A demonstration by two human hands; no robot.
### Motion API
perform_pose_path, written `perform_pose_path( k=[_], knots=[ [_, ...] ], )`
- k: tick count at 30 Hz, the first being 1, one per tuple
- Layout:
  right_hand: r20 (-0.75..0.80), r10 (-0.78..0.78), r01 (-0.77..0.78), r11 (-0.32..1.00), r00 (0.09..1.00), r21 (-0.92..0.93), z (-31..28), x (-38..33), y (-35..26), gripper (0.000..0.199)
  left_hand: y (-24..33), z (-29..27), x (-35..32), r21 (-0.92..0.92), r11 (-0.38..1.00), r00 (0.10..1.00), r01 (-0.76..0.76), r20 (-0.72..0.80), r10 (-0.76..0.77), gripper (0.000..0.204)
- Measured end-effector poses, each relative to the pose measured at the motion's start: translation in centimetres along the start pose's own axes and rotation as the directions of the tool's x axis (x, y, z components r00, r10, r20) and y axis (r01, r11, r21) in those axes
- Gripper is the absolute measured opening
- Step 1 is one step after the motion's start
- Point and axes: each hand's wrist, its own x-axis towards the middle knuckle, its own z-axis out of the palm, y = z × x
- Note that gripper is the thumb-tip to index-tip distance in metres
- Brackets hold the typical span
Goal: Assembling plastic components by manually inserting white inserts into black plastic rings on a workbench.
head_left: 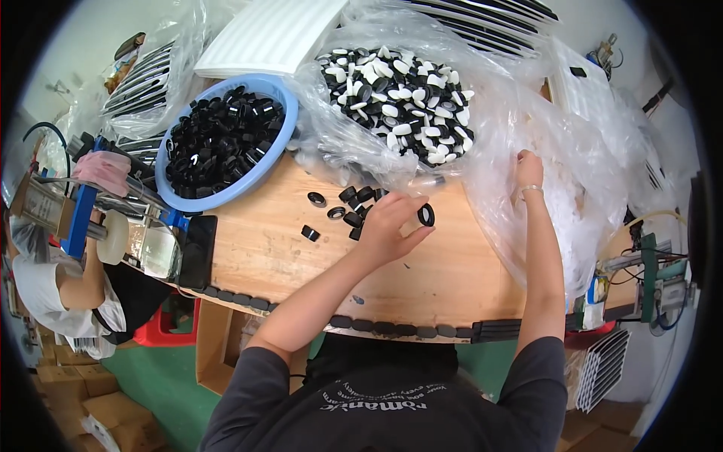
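My left hand (386,229) is above the wooden table, with its thumb and fingertips closed on the edges of a black oval cap (427,215) that has a pale middle. Beside and partly behind that hand lie several loose black caps (352,219), some hidden by the fingers. Farther right, my right hand (529,169) is at the clear plastic bag (501,215), its fingers curled in; whatever they hold is too small to make out. Past my hands, the open bag shows a heap of black and white oval pieces (395,94).
A blue basin (290,113) full of black caps stands at the far left. White foam trays (271,38) are stacked at the back. Bench devices (113,218) flank the table, and another person (71,290) sits at left. Black padding (384,328) lines the near edge.
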Motion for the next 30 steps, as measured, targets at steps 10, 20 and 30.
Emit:
perform_pose_path(
  k=[10,20,30],
  knots=[
    [-0.277,-0.184,0.233,0.960,0.943,0.154,1.0,1.8,6.6,0.020,0.6,0.4,0.0,-0.014,1.000,0.999,0.020,0.025,-0.019,0.041],
    [0.035,-0.383,0.086,0.293,0.923,0.952,-5.5,-16.0,-9.9,0.006,-0.5,0.1,0.3,0.049,0.999,1.000,0.015,-0.023,-0.013,0.046],
    [-0.078,-0.522,0.317,0.386,0.850,0.866,-4.0,-20.4,-13.1,0.005,-0.1,0.5,-0.1,0.142,0.988,0.997,-0.058,0.057,0.050,0.048]
  ],
)
